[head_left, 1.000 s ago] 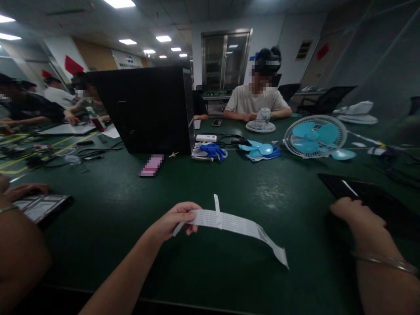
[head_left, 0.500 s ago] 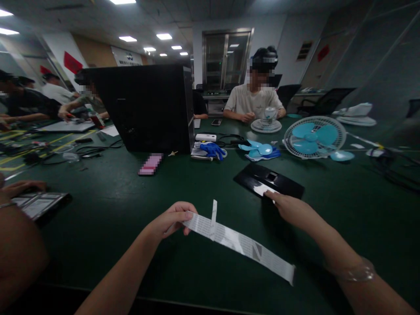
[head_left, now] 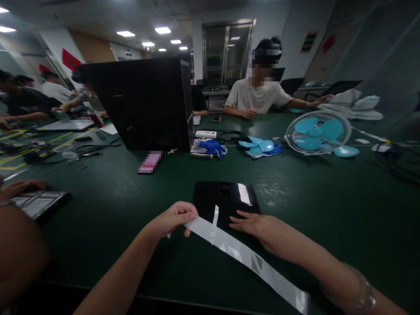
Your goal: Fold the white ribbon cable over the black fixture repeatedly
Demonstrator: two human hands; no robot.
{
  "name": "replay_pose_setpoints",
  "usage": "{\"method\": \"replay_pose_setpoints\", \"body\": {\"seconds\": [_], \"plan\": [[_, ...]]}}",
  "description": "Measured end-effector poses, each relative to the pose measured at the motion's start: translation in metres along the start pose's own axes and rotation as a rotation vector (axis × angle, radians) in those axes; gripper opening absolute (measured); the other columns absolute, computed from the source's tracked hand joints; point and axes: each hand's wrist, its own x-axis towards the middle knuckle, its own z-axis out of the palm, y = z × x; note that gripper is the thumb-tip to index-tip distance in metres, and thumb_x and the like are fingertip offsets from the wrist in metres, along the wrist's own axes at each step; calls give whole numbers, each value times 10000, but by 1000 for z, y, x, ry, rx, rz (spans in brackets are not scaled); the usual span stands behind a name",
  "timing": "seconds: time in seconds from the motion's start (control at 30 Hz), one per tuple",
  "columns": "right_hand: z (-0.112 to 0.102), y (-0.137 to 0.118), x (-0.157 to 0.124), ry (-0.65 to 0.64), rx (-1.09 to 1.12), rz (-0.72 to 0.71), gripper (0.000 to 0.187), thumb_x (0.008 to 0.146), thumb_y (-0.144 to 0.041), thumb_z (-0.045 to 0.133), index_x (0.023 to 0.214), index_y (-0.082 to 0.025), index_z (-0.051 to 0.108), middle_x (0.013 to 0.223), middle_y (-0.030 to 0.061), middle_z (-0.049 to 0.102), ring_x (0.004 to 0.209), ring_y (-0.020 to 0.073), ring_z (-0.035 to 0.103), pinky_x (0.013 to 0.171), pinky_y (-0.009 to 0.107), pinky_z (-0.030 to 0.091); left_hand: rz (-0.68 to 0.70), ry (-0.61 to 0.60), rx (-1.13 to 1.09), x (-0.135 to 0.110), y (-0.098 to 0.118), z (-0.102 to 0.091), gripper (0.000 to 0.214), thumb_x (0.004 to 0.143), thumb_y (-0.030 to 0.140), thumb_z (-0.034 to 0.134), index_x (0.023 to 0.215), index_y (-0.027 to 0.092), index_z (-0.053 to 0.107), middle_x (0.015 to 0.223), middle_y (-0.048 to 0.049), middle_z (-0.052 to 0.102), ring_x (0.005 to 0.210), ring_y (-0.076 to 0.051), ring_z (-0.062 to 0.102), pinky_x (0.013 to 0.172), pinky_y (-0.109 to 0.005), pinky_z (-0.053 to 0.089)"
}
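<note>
My left hand (head_left: 173,218) pinches one end of a long white ribbon strip (head_left: 243,256) that runs down to the right over the green table (head_left: 108,205). A small white tab sticks up from the strip near my fingers. My right hand (head_left: 254,224) lies with fingers stretched out on the near edge of a flat black device (head_left: 225,199), which has a shiny label on top. The strip passes under my right forearm.
A black computer case (head_left: 141,105) stands behind. Blue gloves (head_left: 213,148), blue fan blades (head_left: 259,146) and a white fan grille (head_left: 316,133) lie beyond. A person in a white shirt (head_left: 259,96) sits opposite. Another person's hand (head_left: 18,188) rests on a tray (head_left: 39,203) at left.
My right hand has slid the black device from the far right to the middle of the table, in front of me. The strip's free end has swung lower right. The person opposite now reaches right.
</note>
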Motion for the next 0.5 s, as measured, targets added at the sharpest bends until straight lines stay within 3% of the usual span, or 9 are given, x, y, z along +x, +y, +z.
{"method": "replay_pose_setpoints", "body": {"seconds": [0.17, 0.3, 0.37, 0.5], "plan": [[0, 1, -2, 15, 111, 58, 586, 901, -96, 406, 1442, -312, 460, 1472, -12, 479, 1393, 241, 361, 1139, 503, 314, -34, 28, 38, 2, -5, -2, 303, 818, 438, 701, 819, 142, 639, 671, 13, 649, 477, -53, 553, 454, -155, 406], [-5, -1, -6, 50, 293, 147, 494, 998, -314, 390, 1491, -339, 368, 1512, 8, 427, 1350, 245, 419, 1112, 483, 344, -69, 65, 79, 3, -2, 2, 297, 851, 440, 665, 863, 146, 624, 652, 9, 647, 519, -76, 576, 499, -176, 438], [-6, -4, -7, 56, 370, 125, 562, 986, -415, 439, 1522, -343, 287, 1510, 29, 427, 1300, 246, 467, 1061, 454, 403, -88, 82, 112, 4, 0, 4, 296, 871, 446, 636, 884, 151, 610, 648, 8, 652, 526, -80, 573, 501, -176, 430], [-5, -5, -5, 111, 221, 26, 584, 977, -341, 461, 1526, -367, 265, 1327, 55, 562, 1027, 194, 604, 861, 364, 508, -111, 126, 254, 7, 1, 6, 370, 927, 504, 513, 999, 151, 595, 724, -22, 694, 501, -78, 540, 450, -172, 355]]}}
